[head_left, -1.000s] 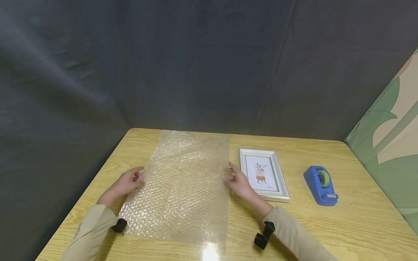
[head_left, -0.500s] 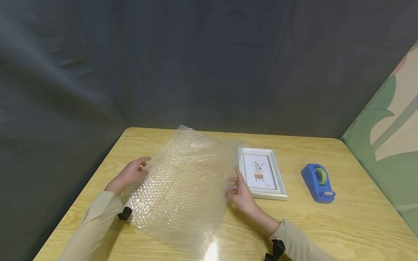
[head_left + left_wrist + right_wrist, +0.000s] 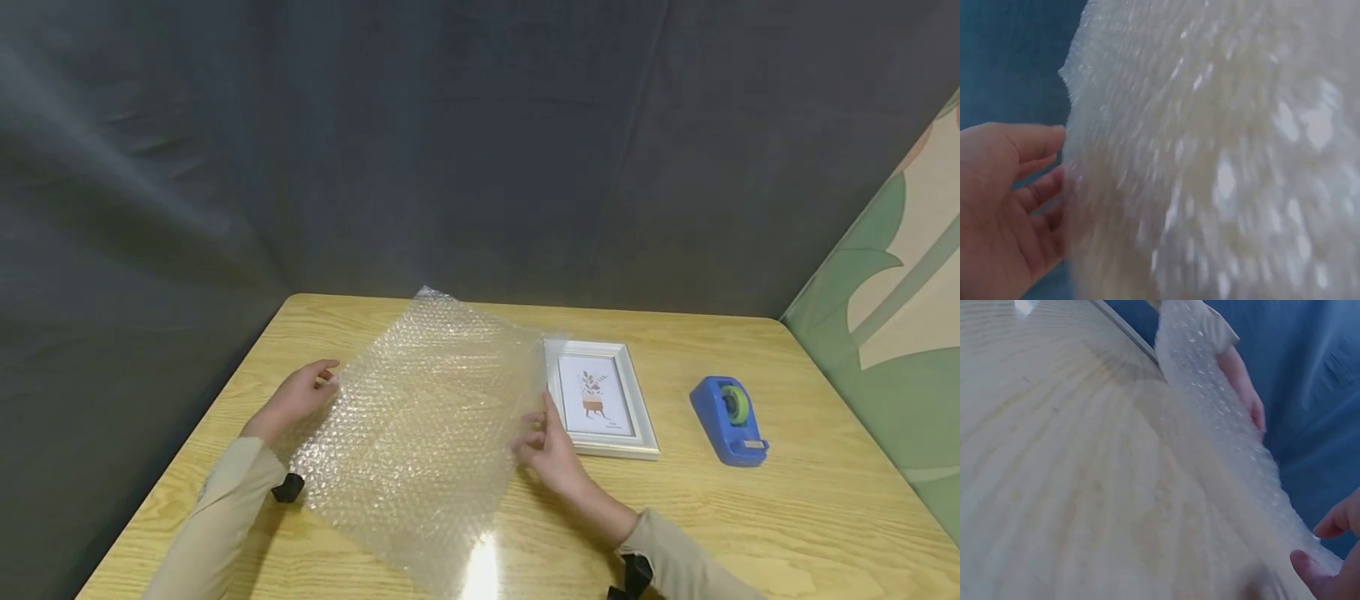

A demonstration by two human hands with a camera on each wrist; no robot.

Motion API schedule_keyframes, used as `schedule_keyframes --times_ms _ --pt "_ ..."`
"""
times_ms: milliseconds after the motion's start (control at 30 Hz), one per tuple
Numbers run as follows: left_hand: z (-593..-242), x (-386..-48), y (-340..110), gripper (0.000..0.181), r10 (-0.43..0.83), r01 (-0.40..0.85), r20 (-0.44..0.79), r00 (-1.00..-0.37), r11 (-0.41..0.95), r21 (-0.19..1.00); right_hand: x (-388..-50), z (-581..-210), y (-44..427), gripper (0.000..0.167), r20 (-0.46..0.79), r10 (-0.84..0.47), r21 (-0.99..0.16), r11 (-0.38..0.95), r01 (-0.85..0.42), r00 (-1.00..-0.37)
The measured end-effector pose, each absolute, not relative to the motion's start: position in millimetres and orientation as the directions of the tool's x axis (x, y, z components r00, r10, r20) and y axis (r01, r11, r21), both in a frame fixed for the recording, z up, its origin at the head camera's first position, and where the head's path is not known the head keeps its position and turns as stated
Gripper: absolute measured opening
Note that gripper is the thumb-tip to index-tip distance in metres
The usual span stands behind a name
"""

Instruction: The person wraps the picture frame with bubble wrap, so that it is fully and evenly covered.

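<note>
A clear sheet of bubble wrap (image 3: pixel 420 417) hangs slanted over the wooden table, turned so one corner points to the back. At its left edge my left hand (image 3: pixel 294 402) holds it; in the left wrist view, fingertips (image 3: pixel 1054 134) meet the edge and the sheet partly hides them. My right hand (image 3: pixel 557 462) grips the opposite edge, some fingers showing through the plastic. The right wrist view has the thumb and a finger of that hand on either side of the bubble wrap (image 3: pixel 1229 425). Just right of it lies a silver-white picture frame (image 3: pixel 647 417), slightly overlapped by a sheet corner.
A blue tape dispenser (image 3: pixel 723 425) with a green roll stands on the right of the wooden table (image 3: pixel 810 517). Dark cloth (image 3: pixel 480 150) hangs behind and to the left. A patterned panel (image 3: pixel 915 333) borders the right side.
Both hands have lifted the bubble wrap and turned it clockwise, so its far right corner now reaches over the picture frame. In the last half second it has moved only slightly.
</note>
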State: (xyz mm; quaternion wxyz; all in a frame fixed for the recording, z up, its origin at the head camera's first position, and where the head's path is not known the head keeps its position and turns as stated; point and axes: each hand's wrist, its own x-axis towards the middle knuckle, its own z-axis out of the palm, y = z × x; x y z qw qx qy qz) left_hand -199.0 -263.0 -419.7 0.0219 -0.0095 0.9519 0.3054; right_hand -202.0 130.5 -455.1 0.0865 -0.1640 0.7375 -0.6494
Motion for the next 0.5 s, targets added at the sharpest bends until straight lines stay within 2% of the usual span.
schedule_keyframes --times_ms 200,500 --pt "-418.9 -168.2 -277.5 0.05 -0.002 -0.066 -0.106 -0.994 0.799 0.598 -218.2 -446.5 137.0 0.087 0.051 -0.331 -0.983 0.152 -0.107 -0.942" --pt "-422.9 -128.2 -291.3 0.05 0.012 -0.046 -0.09 -0.996 0.79 0.612 -233.0 -448.5 138.1 0.087 0.018 -0.328 -0.988 0.141 -0.068 -0.945"
